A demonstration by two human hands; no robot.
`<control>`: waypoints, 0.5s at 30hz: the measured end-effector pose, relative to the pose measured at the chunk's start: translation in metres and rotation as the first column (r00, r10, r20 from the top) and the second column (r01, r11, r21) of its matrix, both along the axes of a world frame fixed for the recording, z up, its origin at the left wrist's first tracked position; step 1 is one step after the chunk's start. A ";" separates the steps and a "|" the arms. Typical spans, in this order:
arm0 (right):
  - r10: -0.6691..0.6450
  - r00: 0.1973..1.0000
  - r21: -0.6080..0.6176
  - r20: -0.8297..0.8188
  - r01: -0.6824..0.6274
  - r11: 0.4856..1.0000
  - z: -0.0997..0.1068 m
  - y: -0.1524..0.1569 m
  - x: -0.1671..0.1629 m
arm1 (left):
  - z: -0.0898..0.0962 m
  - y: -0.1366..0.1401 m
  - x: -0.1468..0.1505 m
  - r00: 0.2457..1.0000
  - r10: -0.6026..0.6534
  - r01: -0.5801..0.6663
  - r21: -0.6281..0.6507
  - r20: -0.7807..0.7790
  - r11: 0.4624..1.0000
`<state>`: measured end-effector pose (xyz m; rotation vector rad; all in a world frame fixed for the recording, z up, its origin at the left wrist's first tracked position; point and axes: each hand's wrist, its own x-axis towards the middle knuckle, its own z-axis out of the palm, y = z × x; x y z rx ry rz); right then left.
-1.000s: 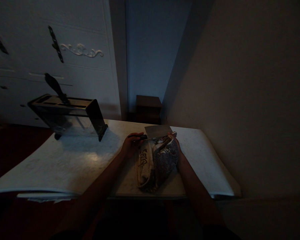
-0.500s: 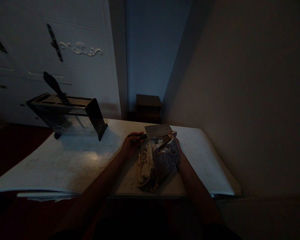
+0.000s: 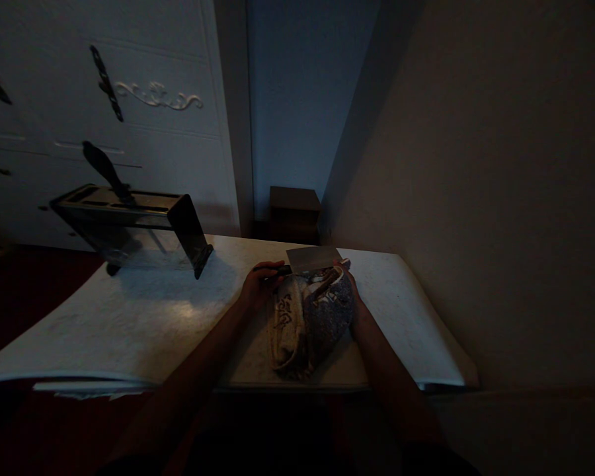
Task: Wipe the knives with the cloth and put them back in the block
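A cleaver [image 3: 313,258] with a broad grey blade is held level above the table, its dark handle to the left. Fingers of my left hand [image 3: 262,283] are closed round that handle. My right hand [image 3: 351,284] is closed on a patterned towel [image 3: 327,311], at the blade's right end; part of the hand is hidden behind the cloth. The towel, pale on one side and dark grey on the other, hangs in folds below the blade, close to the table's front edge. Dim light leaves the fingertips hard to make out.
On the left of the white-topped table [image 3: 178,330] stands a knife block [image 3: 129,228] with clear sides and one black-handled knife [image 3: 104,168] in it. Behind are a white cabinet [image 3: 168,152] and a small brown box-like piece [image 3: 295,205]. A wall [image 3: 476,198] rises on the right.
Hands, cleaver and towel stay almost where they were. The view has shifted very slightly, so the knife block and cabinet appear a little further left.
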<state>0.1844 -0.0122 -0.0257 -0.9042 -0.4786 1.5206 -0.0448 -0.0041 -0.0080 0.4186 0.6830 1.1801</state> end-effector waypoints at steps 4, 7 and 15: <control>0.018 1.000 -0.027 -0.003 -0.018 0.999 -0.002 0.002 0.001 | 0.000 0.000 0.000 1.000 0.003 -0.003 0.006 0.004 1.000; -0.007 1.000 -0.034 0.005 0.007 0.999 -0.001 0.000 0.001 | 0.001 0.000 0.000 1.000 -0.002 0.002 0.000 0.005 1.000; -0.001 1.000 -0.009 0.012 0.001 1.000 0.000 -0.001 0.002 | 0.002 -0.001 0.001 1.000 0.010 -0.009 -0.011 0.014 1.000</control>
